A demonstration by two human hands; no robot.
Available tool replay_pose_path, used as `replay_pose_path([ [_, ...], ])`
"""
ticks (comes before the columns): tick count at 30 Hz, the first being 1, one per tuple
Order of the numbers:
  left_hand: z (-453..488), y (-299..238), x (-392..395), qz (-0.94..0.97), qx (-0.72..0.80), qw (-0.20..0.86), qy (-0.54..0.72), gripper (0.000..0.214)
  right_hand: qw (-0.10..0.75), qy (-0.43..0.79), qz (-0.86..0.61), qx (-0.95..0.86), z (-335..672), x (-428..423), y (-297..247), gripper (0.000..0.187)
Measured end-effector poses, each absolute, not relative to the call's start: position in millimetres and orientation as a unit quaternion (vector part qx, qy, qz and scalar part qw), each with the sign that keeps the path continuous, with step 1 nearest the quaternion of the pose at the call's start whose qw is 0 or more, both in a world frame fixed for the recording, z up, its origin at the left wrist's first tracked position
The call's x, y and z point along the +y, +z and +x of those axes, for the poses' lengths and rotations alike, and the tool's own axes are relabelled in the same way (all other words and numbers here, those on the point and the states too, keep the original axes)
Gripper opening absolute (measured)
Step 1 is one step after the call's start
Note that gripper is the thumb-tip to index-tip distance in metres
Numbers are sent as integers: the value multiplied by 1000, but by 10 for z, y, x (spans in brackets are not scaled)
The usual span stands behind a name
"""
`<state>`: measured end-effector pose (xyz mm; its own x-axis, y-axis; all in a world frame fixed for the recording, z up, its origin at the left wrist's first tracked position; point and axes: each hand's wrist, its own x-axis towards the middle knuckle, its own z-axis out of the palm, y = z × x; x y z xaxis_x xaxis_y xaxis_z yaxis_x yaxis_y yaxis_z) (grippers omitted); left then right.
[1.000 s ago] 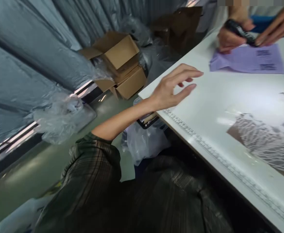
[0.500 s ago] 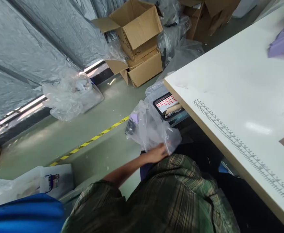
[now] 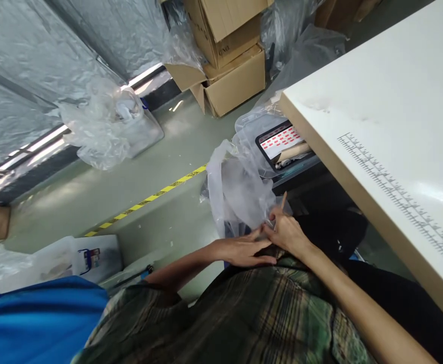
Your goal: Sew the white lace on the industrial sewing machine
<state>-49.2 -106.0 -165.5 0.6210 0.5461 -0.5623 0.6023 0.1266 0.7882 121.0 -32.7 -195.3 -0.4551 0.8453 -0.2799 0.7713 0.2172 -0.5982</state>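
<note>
Left hand [image 3: 244,250] and right hand [image 3: 285,230], fingers pinched together, grip the crumpled clear plastic bag [image 3: 240,189]; its contents are indiscernible. Beside the bag, under the white table [image 3: 376,101], a black tray [image 3: 282,146] holds red-marked sheets.

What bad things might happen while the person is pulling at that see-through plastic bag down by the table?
The clear plastic bag is thin and crumpled; pinched by the left hand and right hand, it may tear or slip free. The tray under the table edge sits right behind the bag, so a tug might knock it. Both hands work low beside the table, so a knuckle might bump its edge.
</note>
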Motion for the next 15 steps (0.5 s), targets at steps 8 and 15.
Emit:
replay_pose_path([
  [8, -1512, -1912, -1167, 555, 602, 529, -224, 71, 202, 326, -700, -603, 2005, 3, -2019, 22],
  [15, -854, -1917, -519, 683, 579, 445, 15, 32, 263, 482, -613, -568, 1736, -424, -1748, 22],
])
